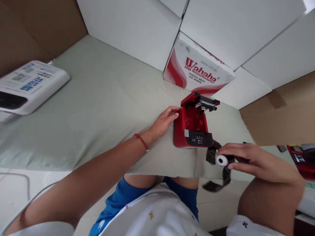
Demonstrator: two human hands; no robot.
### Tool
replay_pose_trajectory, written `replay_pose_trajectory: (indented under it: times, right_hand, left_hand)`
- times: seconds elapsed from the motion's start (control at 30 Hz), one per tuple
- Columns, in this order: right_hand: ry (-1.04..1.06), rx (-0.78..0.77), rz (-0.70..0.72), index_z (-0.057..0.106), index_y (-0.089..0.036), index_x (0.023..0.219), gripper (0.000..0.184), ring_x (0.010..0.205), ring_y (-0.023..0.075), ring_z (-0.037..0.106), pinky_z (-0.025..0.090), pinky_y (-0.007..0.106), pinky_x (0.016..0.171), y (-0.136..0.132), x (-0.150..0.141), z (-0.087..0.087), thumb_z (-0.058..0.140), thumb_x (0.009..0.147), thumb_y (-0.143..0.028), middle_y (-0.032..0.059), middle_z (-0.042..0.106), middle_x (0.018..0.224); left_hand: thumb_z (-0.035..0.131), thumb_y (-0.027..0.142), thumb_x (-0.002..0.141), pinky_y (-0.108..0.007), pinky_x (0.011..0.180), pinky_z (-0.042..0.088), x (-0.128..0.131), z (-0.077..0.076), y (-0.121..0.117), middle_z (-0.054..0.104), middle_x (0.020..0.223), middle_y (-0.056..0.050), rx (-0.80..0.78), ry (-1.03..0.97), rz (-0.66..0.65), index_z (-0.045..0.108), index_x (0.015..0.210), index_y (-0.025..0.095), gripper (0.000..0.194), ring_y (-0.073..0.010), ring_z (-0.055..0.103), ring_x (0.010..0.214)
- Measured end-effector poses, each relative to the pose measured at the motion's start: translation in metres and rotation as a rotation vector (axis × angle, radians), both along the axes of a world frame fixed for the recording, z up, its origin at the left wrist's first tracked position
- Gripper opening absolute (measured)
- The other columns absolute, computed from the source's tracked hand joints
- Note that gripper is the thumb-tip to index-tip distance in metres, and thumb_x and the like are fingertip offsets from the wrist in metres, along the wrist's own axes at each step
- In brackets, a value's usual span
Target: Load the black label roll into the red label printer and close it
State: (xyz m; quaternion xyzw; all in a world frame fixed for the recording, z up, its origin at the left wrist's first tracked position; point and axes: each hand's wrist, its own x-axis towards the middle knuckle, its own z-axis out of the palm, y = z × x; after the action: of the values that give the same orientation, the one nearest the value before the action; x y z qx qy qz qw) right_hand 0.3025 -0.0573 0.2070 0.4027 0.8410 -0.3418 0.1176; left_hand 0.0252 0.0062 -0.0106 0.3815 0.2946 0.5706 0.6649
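A red label printer (pixel 178 131) with a black front panel stands on the cloth-covered table, its lid raised and its red inner bay showing. My left hand (pixel 166 121) rests against the printer's left side, fingers stretched out and touching the casing. Off the printer's front right corner, my right hand (pixel 246 160) is closed around a roll of black ribbon (pixel 222 160) with a white core. Loose black strip hangs from the roll below the fingers. More dark strip lies between the roll and the printer; whether it runs into the printer I cannot tell.
Behind the printer stands a white and red water carton (pixel 197 70) against stacked white boxes (pixel 133 29). A white device with labels (pixel 36 85) sits at the far left. Brown cardboard (pixel 285 111) and another red machine (pixel 304 160) are at the right. A grey cable (pixel 29 200) runs at lower left.
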Motion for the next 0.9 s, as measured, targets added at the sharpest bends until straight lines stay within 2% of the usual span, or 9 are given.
replay_pose_trajectory:
  times: [0.03, 0.1, 0.27, 0.4, 0.5, 0.6, 0.73, 0.8, 0.9]
  right_hand:
    - [0.033, 0.057, 0.007, 0.076, -0.031, 0.135, 0.032, 0.114, 0.0235, 0.078, 0.063, 0.032, 0.097, 0.003, -0.006, 0.01, 0.063, 0.106, -0.039, 0.007, 0.08, 0.129]
    - [0.054, 0.205, -0.002, 0.073, -0.03, 0.138, 0.034, 0.118, 0.0237, 0.077, 0.061, 0.034, 0.101, 0.013, -0.025, 0.013, 0.059, 0.108, -0.037, 0.0073, 0.079, 0.132]
    - [-0.15, 0.444, -0.002, 0.073, -0.024, 0.131, 0.036, 0.111, 0.0286, 0.075, 0.059, 0.041, 0.096, 0.053, -0.075, -0.041, 0.053, 0.1, -0.02, 0.0105, 0.079, 0.128]
    - [-0.314, 0.434, 0.057, 0.073, -0.02, 0.111, 0.026, 0.091, 0.0265, 0.073, 0.053, 0.035, 0.078, 0.077, -0.092, -0.07, 0.053, 0.096, -0.014, 0.0122, 0.08, 0.107]
    - [-0.308, 0.383, 0.098, 0.073, -0.022, 0.094, 0.017, 0.08, 0.0231, 0.069, 0.051, 0.033, 0.071, 0.091, -0.096, -0.077, 0.058, 0.092, -0.013, 0.011, 0.079, 0.096]
    - [-0.273, 0.339, 0.121, 0.073, -0.022, 0.087, 0.012, 0.079, 0.0227, 0.07, 0.055, 0.033, 0.075, 0.1, -0.096, -0.08, 0.065, 0.091, -0.016, 0.0108, 0.078, 0.092]
    - [-0.179, 0.351, 0.109, 0.077, -0.022, 0.114, 0.027, 0.11, 0.0262, 0.075, 0.06, 0.039, 0.099, 0.094, -0.088, -0.075, 0.053, 0.101, -0.022, 0.012, 0.079, 0.123]
    - [-0.062, 0.434, 0.024, 0.072, -0.022, 0.132, 0.036, 0.126, 0.0273, 0.072, 0.059, 0.044, 0.109, 0.077, -0.078, -0.069, 0.047, 0.107, -0.027, 0.0125, 0.075, 0.139]
    - [0.149, 0.6, -0.143, 0.068, -0.027, 0.144, 0.039, 0.125, 0.0267, 0.073, 0.059, 0.046, 0.11, 0.037, -0.059, -0.067, 0.051, 0.111, -0.039, 0.0107, 0.075, 0.14]
  left_hand:
    - [0.067, 0.036, 0.096, -0.047, 0.126, 0.039, 0.0, -0.001, 0.0, 0.07, 0.138, -0.007, 0.007, 0.007, 0.0, 0.068, 0.124, 0.024, 0.031, -0.0248, 0.06, 0.134]
    - [0.066, 0.038, 0.097, -0.046, 0.125, 0.04, 0.0, -0.002, 0.001, 0.07, 0.137, -0.007, 0.013, 0.017, 0.003, 0.067, 0.124, 0.024, 0.03, -0.0247, 0.061, 0.133]
    - [0.068, 0.04, 0.096, -0.044, 0.122, 0.042, 0.002, -0.002, 0.001, 0.072, 0.13, -0.006, 0.012, 0.014, 0.013, 0.068, 0.123, 0.023, 0.033, -0.0234, 0.063, 0.125]
    - [0.069, 0.042, 0.095, -0.044, 0.119, 0.044, 0.002, 0.0, 0.001, 0.074, 0.125, -0.007, 0.019, -0.02, -0.008, 0.066, 0.122, 0.022, 0.034, -0.0231, 0.065, 0.122]
    - [0.07, 0.044, 0.095, -0.043, 0.118, 0.045, 0.002, 0.003, 0.001, 0.074, 0.125, -0.007, 0.037, 0.012, -0.003, 0.066, 0.121, 0.022, 0.034, -0.0239, 0.065, 0.123]
    - [0.067, 0.042, 0.097, -0.043, 0.116, 0.046, 0.001, 0.006, 0.0, 0.074, 0.124, -0.007, 0.049, 0.077, 0.017, 0.066, 0.12, 0.021, 0.031, -0.024, 0.064, 0.121]
    - [0.061, 0.04, 0.1, -0.042, 0.116, 0.047, -0.002, 0.01, 0.0, 0.073, 0.124, -0.007, 0.069, 0.147, 0.021, 0.065, 0.121, 0.021, 0.028, -0.0237, 0.064, 0.12]
    - [0.058, 0.04, 0.102, -0.043, 0.116, 0.047, -0.003, 0.012, -0.001, 0.073, 0.124, -0.007, 0.078, 0.173, 0.016, 0.065, 0.121, 0.021, 0.028, -0.0236, 0.064, 0.119]
    - [0.053, 0.042, 0.105, -0.043, 0.117, 0.046, -0.003, 0.013, -0.002, 0.072, 0.126, -0.008, 0.086, 0.209, 0.026, 0.063, 0.123, 0.021, 0.029, -0.024, 0.064, 0.12]
